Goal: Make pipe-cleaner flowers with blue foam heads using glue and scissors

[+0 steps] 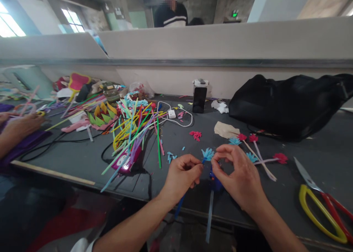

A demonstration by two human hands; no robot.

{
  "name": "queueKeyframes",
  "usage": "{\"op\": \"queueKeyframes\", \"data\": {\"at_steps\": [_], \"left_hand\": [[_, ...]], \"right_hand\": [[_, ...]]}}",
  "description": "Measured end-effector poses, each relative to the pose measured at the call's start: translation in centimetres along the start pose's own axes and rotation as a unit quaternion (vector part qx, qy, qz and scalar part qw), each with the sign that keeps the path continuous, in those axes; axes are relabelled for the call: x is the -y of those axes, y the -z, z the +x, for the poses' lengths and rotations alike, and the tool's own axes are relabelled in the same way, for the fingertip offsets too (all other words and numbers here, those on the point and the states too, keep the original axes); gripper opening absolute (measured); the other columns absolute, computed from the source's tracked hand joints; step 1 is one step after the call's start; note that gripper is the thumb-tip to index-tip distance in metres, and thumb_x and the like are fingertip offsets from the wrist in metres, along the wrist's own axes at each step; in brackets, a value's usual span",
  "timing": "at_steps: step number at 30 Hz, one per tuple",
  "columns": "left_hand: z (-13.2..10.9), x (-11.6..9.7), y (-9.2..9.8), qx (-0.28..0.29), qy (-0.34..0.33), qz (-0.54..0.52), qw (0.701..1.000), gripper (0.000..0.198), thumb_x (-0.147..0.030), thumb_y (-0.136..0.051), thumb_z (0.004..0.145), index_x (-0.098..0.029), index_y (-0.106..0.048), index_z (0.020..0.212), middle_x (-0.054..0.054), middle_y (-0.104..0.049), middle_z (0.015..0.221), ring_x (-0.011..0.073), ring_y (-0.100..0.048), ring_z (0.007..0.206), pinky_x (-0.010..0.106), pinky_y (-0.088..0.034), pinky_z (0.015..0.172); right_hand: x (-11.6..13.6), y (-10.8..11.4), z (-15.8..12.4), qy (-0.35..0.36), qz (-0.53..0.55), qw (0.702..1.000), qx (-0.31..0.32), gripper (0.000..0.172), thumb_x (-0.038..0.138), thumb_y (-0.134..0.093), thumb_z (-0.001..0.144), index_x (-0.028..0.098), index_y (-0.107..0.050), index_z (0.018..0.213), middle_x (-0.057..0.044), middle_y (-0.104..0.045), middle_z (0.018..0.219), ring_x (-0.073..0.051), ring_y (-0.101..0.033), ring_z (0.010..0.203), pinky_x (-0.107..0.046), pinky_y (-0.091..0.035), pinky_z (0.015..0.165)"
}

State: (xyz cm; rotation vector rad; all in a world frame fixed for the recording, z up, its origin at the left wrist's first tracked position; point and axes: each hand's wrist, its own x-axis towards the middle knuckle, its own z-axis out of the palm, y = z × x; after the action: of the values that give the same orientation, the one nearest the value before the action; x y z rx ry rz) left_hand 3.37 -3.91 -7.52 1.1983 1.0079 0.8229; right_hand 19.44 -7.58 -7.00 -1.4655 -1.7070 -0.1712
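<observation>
Near the table's front edge, my left hand [187, 171] is closed on the dark blue stem of a light blue flower [207, 154]. The stem's lower end sticks out below that hand. Just right of the flower, my right hand [234, 167] has thumb and forefinger pressed together; whatever is between them is too small to make out. A blue glue gun [216, 181] with a clear stick pointing down lies between the hands, partly hidden. Pink and blue flowers [280, 158] on pale stems lie to the right of my right hand.
Yellow-and-red scissors [321, 204] lie at the right, before a black bag [286, 105]. A dark phone [199, 99] stands at the back. Fuzzy sticks [132, 130], a magenta pouch [127, 160] and cables fill the left. Another person's hand [24, 127] is at far left.
</observation>
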Motion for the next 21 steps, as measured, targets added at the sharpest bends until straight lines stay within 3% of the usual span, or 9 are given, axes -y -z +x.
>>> {"op": "queueKeyframes", "data": {"at_steps": [21], "left_hand": [[0.41,0.11,0.61,0.041,0.020,-0.042,0.998,0.021,-0.034,-0.070,0.069,-0.015,-0.063,0.067,-0.004,-0.054,0.042,0.0051,-0.039,0.032,0.017,-0.030,0.034]], "right_hand": [[-0.09,0.07,0.19,-0.008,0.011,1.000,0.009,0.020,0.022,-0.058,0.083,0.022,-0.053,0.102,0.000,-0.067,0.078,-0.017,-0.063,0.069,-0.031,-0.051,0.069]]}}
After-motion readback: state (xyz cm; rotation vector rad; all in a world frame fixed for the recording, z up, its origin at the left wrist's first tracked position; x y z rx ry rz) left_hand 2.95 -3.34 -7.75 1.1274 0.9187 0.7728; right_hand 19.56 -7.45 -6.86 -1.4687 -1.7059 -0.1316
